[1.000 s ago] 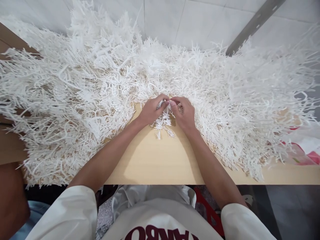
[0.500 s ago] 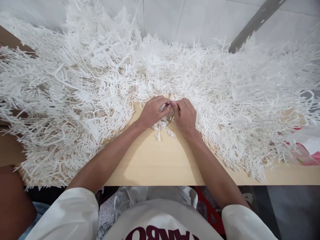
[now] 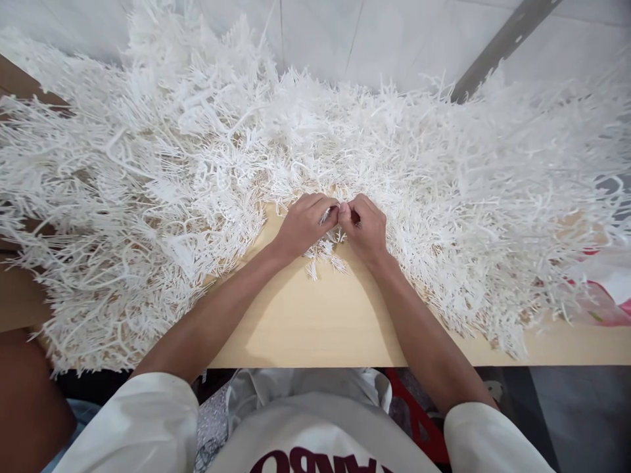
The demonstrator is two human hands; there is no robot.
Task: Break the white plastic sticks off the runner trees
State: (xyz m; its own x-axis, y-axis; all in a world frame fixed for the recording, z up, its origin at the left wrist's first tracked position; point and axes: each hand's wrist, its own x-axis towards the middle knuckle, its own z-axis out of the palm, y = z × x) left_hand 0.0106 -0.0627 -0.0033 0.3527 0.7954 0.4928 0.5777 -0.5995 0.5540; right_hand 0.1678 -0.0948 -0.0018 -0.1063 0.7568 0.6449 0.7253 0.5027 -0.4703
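Observation:
My left hand (image 3: 308, 223) and my right hand (image 3: 365, 226) meet at the fingertips over the wooden table (image 3: 315, 322). Thumbs and forefingers are closed in a pinch, on what looks like a small white plastic sprig, mostly hidden by the fingers. White strands show through the loop of the left thumb and forefinger. Just below the hands, a few loose white sprigs (image 3: 323, 253) lie on the wood. Around both hands spreads a large heap of white branched plastic sprigs (image 3: 197, 171), like artificial twigs.
Behind the heap is a pale tiled wall (image 3: 394, 39) with a grey metal post (image 3: 503, 52) leaning across. A clear and red plastic bag (image 3: 604, 295) lies at the table's right end. Brown cardboard (image 3: 20, 295) and another person's limb (image 3: 29, 401) are at the left.
Both hands stay together at nearly the same spot, having dropped slightly toward me. The fingertips have drawn closer, and the right fingers have shifted a little around the pinch.

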